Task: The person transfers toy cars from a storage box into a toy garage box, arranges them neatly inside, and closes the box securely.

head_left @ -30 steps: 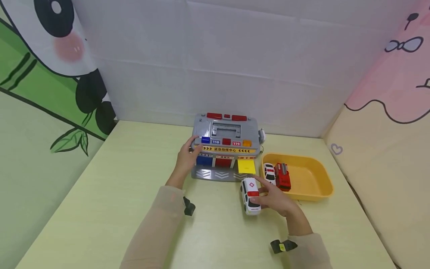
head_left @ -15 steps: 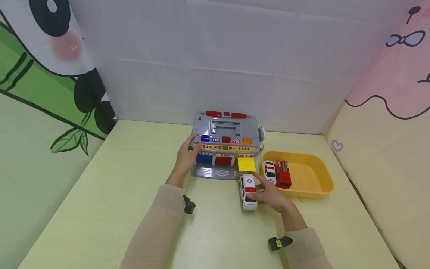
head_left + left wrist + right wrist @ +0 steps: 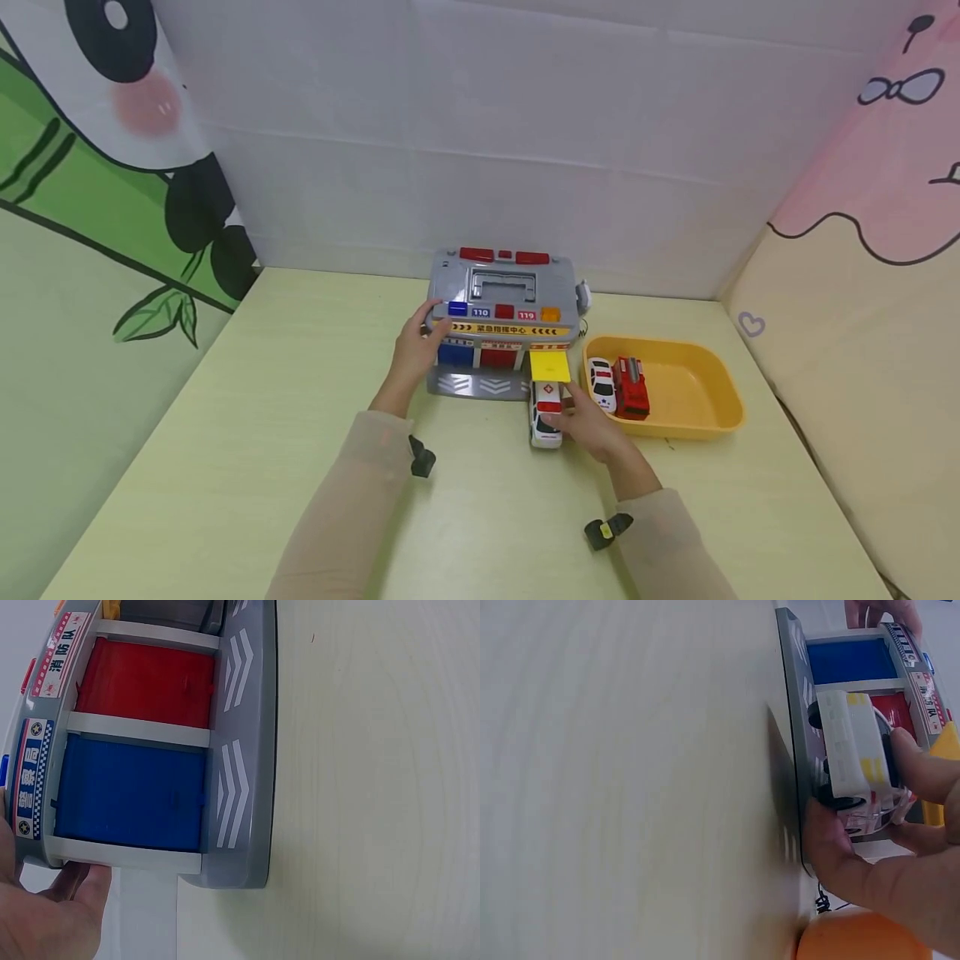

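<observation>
A white toy ambulance (image 3: 547, 414) with a red cross on its roof is held by my right hand (image 3: 596, 427), thumb on one side and fingers on the other. Its far end reaches under the raised yellow door (image 3: 550, 367) of a grey toy garage (image 3: 450, 287). My left hand (image 3: 415, 354) grips the garage's left end, its thumb on the front edge. In the left wrist view, the blue door (image 3: 131, 793) and red door (image 3: 146, 682) are down, with a grey ramp (image 3: 251, 787) before them. The right wrist view shows the ambulance (image 3: 851, 742) tilted over the ramp.
Right of the garage stands a yellow tray (image 3: 693, 392) holding a white toy police car (image 3: 602, 386) and a red toy fire truck (image 3: 632, 390). A white sheet (image 3: 495, 125) hangs behind the table (image 3: 300, 375).
My right hand has moved the ambulance forward and slightly left, from in front of the ramp to beneath the yellow door. The left hand has stayed on the garage.
</observation>
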Available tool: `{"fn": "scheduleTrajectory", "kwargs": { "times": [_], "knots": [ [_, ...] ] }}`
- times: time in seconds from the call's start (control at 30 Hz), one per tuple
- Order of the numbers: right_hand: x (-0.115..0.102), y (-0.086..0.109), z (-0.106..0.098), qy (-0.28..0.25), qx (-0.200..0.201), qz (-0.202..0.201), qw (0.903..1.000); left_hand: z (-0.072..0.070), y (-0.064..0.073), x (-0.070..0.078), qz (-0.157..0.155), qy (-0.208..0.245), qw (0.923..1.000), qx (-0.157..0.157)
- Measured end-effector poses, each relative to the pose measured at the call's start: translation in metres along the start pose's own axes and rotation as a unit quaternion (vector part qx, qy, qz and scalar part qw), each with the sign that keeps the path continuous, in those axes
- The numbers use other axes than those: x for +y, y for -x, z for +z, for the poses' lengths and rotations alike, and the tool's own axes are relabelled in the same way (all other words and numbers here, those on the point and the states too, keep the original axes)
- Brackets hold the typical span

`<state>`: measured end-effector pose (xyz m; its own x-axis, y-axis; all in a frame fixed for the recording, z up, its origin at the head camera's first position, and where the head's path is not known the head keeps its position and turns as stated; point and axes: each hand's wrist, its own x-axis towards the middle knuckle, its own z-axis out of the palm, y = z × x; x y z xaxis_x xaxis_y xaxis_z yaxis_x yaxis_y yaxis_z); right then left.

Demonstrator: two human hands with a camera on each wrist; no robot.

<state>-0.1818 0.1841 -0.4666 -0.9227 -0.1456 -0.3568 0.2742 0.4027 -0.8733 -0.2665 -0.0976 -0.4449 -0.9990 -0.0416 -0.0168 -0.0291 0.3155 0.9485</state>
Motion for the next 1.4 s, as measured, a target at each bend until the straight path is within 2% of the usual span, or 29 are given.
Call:
{"fn": "scheduleTrajectory", "kwargs": {
  "times": [0.53,0.83,1.07,1.4],
  "knots": [
    [0.004,-0.016,0.007,-0.036,0.028,0.012,0.9989,0.000,0.000,-0.004,0.011,0.000,0.9999,-0.003],
    [0.001,-0.015,0.011,-0.059,0.046,-0.022,0.9970,0.000,-0.001,-0.004,0.008,0.007,0.9999,0.000],
    [-0.001,-0.022,0.013,-0.087,0.056,-0.033,0.9941,0.000,-0.002,-0.002,0.013,0.006,0.9999,0.002],
    [0.000,-0.027,0.014,-0.075,0.077,-0.043,0.9933,0.000,-0.001,-0.003,0.017,0.005,0.9998,-0.001]
  ]
}}
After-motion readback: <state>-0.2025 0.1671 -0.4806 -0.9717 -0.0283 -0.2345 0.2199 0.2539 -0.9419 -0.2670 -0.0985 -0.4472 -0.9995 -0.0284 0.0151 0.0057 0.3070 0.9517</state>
